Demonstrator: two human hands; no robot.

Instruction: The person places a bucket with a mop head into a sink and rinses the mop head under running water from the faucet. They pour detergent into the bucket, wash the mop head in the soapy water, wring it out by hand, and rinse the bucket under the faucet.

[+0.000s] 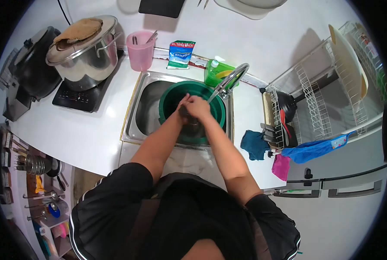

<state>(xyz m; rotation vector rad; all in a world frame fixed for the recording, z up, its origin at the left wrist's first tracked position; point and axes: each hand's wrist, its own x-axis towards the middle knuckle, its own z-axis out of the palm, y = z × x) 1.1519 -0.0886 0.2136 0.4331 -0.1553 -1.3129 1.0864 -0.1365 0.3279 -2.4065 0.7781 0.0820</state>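
Observation:
My left hand and my right hand are close together over a green basin in the steel sink. Both hands have their fingers curled around a dark thing just below them, too shadowed to name. My right hand is nearest the curved chrome faucet. A pale streak like running water leads from the faucet toward the basin beside that hand. The bottom of the basin is mostly hidden by my hands and forearms.
Behind the sink stand a pink cup with utensils, a detergent packet and a green caddy. A steel pot sits on a black cooktop at left. At right are a dish rack and a blue cloth.

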